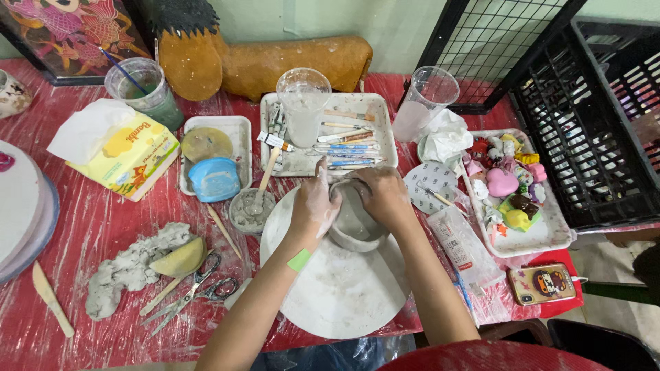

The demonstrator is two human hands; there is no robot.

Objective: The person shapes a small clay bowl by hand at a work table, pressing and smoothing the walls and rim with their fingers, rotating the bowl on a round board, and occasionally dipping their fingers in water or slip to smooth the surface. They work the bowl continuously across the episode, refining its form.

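A grey clay bowl (354,230) stands on a round white turntable board (340,288) in the middle of the red plastic-covered table. My left hand (313,203), smeared with clay, cups the bowl's left wall, thumb up. My right hand (381,196) grips the far right rim, its fingers curled over the edge into the bowl. A green sticker (300,260) sits on my left forearm.
A lump of grey clay (127,271), a yellow sponge (180,258), scissors (199,288) and wooden tools lie to the left. Behind the bowl stand a small cup of slip (251,209), a tool tray (344,141) and plastic cups. A tray of small figures (512,189), a phone (543,283) and a black crate (598,117) are at the right.
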